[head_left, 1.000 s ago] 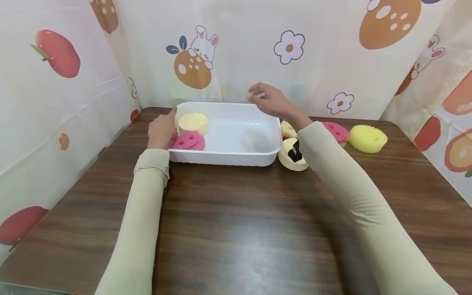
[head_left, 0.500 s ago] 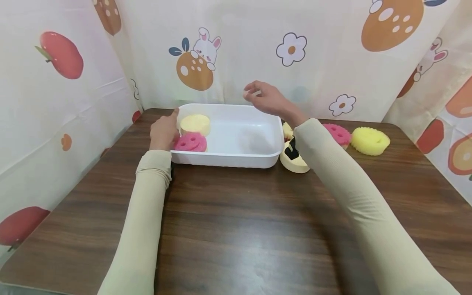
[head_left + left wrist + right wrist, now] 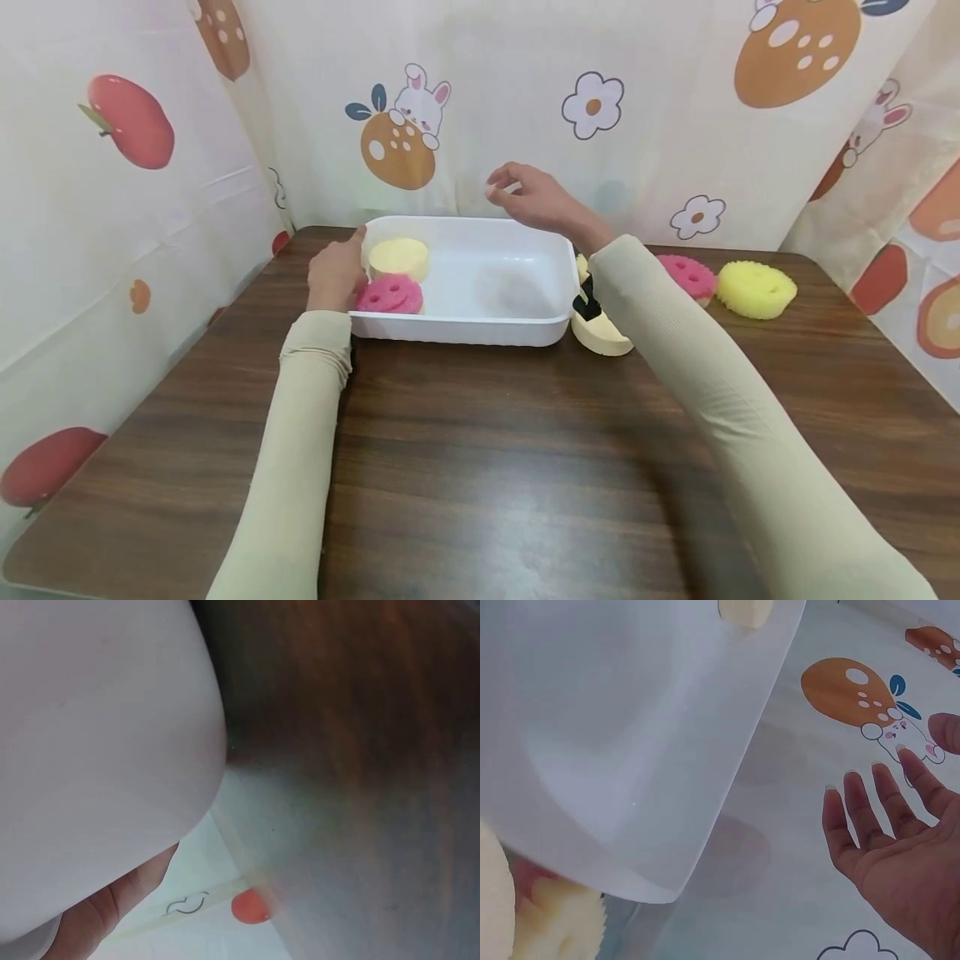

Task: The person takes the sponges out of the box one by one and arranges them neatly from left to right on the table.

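The white tub (image 3: 465, 329) on the table (image 3: 480, 450) looks light, stiff and slick, so take its rim, where your left hand (image 3: 334, 271) rests with unseen fingers, while your right hand (image 3: 534, 200) hovers above, fingers relaxed, empty.

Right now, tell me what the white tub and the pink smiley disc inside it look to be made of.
White tub: apparently thin plastic, smooth with a slight sheen, rounded rolled rim; it looks translucent from the right wrist view. Pink smiley disc: probably foam sponge, matte and porous-looking, with cut-out eyes and mouth.

Sponge (image 3: 600, 331) — half behind right sleeve (image 3: 675, 350)
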`<state>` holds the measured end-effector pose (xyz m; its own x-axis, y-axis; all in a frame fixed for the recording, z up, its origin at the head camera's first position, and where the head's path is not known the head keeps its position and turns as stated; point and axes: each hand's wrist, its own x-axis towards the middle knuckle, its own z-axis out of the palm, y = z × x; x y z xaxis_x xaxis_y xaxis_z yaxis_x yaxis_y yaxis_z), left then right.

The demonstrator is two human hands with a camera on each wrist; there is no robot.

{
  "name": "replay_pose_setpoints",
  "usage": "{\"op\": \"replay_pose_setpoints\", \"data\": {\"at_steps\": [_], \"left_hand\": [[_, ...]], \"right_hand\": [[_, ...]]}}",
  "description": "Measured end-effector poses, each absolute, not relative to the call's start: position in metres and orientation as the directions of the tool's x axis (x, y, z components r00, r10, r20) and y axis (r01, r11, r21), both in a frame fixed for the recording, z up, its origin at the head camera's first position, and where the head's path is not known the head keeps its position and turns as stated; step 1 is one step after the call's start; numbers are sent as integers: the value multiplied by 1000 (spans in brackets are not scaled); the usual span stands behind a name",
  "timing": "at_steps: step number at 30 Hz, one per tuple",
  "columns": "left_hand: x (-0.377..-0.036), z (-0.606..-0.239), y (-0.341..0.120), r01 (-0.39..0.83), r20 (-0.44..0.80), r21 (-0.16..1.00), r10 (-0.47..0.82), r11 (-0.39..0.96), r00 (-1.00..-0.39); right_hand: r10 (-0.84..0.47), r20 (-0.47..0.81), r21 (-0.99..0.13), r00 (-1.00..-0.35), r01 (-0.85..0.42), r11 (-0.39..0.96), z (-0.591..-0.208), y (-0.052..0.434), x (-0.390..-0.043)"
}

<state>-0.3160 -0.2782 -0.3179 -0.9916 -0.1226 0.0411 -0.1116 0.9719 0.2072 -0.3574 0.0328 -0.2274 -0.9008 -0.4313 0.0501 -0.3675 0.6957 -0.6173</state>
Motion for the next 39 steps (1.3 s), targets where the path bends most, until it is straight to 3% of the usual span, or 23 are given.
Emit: {"op": "replay_pose_setpoints", "data": {"at_steps": [39], "left_hand": [[-312, -317, -276, -110, 46, 205, -122, 973, -991]], "right_hand": [[-478, 66, -598, -876, -418, 684, -245, 7, -380]]}}
